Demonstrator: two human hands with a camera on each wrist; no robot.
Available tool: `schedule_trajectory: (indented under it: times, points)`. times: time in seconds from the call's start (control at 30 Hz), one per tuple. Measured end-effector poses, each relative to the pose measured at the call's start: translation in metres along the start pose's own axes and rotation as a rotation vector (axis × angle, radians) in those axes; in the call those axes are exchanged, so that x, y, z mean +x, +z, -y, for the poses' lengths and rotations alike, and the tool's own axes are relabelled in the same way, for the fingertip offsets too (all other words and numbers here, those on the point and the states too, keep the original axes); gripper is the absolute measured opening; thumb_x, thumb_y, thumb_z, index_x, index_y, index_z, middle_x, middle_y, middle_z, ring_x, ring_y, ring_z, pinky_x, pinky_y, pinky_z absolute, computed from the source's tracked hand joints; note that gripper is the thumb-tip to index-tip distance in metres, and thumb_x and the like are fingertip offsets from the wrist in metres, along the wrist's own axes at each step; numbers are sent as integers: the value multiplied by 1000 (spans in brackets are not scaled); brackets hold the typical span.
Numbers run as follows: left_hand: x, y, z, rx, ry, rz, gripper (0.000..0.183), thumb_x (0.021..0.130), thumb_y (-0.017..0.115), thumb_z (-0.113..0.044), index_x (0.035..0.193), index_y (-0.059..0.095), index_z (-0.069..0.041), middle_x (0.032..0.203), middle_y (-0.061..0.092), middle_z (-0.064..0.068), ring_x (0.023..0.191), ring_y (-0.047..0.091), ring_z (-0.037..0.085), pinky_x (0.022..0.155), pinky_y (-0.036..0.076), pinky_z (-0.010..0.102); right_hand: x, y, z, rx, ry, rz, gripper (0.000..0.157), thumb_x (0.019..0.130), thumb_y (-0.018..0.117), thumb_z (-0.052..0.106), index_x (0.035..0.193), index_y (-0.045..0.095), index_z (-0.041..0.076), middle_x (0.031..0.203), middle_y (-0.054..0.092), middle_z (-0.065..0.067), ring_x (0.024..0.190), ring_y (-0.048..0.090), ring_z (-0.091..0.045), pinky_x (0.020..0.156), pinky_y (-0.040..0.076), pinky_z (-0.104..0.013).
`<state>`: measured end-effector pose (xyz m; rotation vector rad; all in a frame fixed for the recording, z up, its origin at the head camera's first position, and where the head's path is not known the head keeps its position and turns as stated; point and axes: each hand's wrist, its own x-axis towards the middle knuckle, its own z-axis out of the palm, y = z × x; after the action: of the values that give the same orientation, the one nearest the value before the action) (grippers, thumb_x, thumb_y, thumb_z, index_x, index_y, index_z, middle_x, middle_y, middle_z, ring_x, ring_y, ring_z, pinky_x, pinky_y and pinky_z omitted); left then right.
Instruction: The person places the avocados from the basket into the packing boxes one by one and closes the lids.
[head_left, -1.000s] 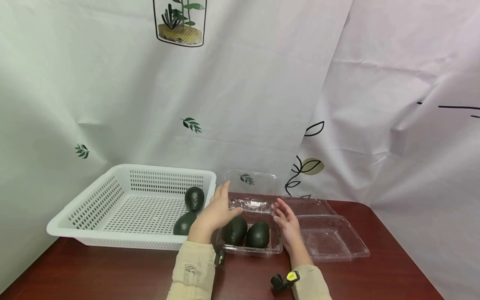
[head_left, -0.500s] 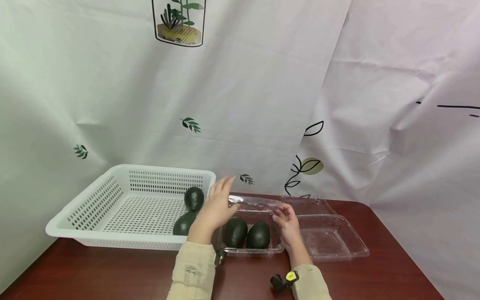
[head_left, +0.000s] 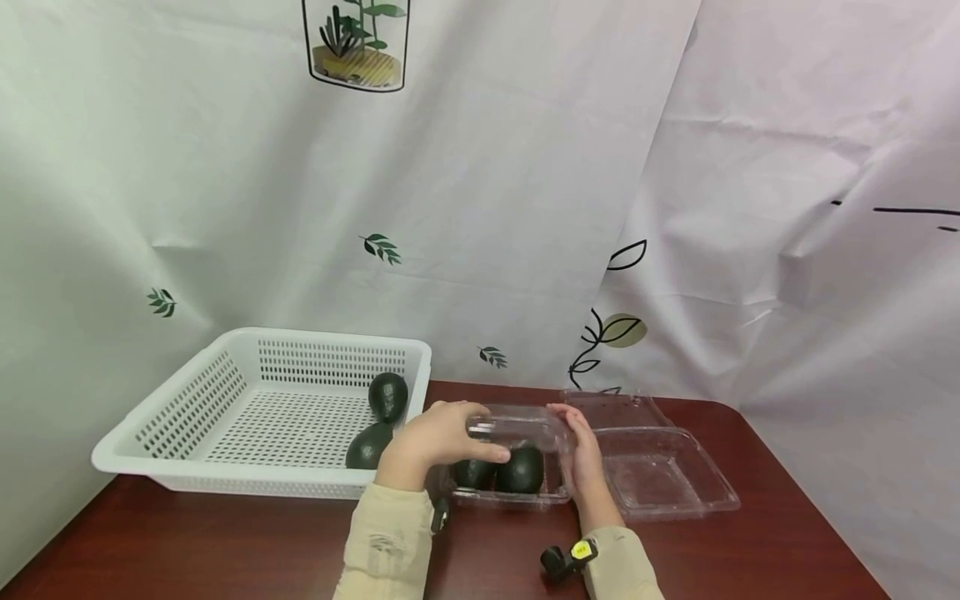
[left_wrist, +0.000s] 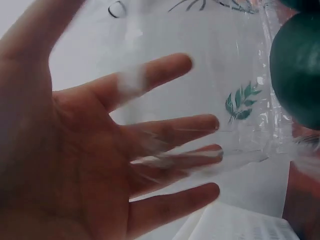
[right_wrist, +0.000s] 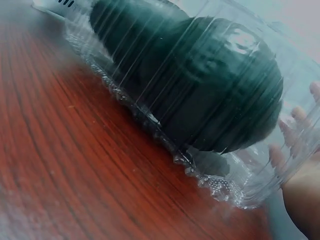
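Clear plastic glints across the left hand (head_left: 438,433), whose fingers (left_wrist: 170,68) are straight and spread apart, the thumb pointing across the lid (head_left: 517,419) of a transparent clamshell box (head_left: 513,500). At the box's other end stands the right hand (head_left: 587,454), its fingers a little bent beside the wall; whether they press on it I can't tell. Under the slanting lid, close together in the base, lie two dark green avocados: the left avocado (head_left: 474,473) and the right avocado (head_left: 521,468).

Beige sleeves (head_left: 386,546) come up behind the hands, and a small black camera (head_left: 557,564) sits at the right wrist. Off to the left is a white slotted plastic basket (head_left: 262,478), with one avocado (head_left: 387,397) near its far right corner and another avocado (head_left: 369,447) nearer the front. Just right of the hands, a second transparent box (head_left: 652,482) lies opened out on the reddish-brown wooden bench (head_left: 502,554). Pale cloth (head_left: 480,167) printed with leaves hangs behind everything.
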<state>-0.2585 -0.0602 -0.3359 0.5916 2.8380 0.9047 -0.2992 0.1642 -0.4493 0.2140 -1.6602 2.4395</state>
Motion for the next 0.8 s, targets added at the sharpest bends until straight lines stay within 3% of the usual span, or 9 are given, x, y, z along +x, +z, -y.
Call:
schedule_trajectory:
  times: [0.1,0.23,0.33,0.47,0.57,0.7,0.8]
  points:
    - [2,4,-3,21,-5,12,66,67,75,-54,117,62,-12,130,52,12,123,43,30,94,39,47,0,1,0,-70,-5,19,41,102,33,27,123,46,-6,113,60,0,110,53,-13,92,41,-29]
    - [4,9,-5,67,0,15,57,66,80,-43,109,63,-11,137,43,16,131,30,34,98,34,50,1,2,0,-133,12,18,50,100,40,30,131,39,-9,123,55,-11,112,52,-14,91,43,-32]
    - [6,13,-6,86,12,23,48,65,82,-38,99,61,-13,128,49,13,123,37,33,91,39,47,1,2,0,-174,23,7,51,99,43,31,133,38,-7,126,52,-16,114,50,-16,93,42,-38]
    - [8,18,-9,113,2,34,47,62,84,-35,92,56,-14,111,53,7,106,45,29,75,44,42,1,3,-1,-223,36,-15,52,98,44,35,133,41,-3,122,55,-8,114,51,-15,93,42,-40]
    - [9,21,-9,132,-14,27,53,60,86,-33,100,58,-13,115,53,9,107,46,29,75,44,43,1,2,-2,-241,49,-25,54,97,44,38,133,41,-2,125,54,-13,115,51,-16,92,43,-41]
    - [11,24,-6,134,-46,1,68,60,86,-31,120,58,-16,133,45,15,122,39,34,86,43,50,2,0,-4,-265,87,-39,59,96,43,43,136,39,0,133,47,-19,119,49,-25,91,44,-41]
    - [14,25,-2,142,-60,-32,66,64,85,-31,123,58,-17,137,41,19,128,33,37,90,40,53,3,-1,-6,-259,106,-40,60,96,41,45,138,38,1,135,44,-19,122,46,-31,95,41,-43]
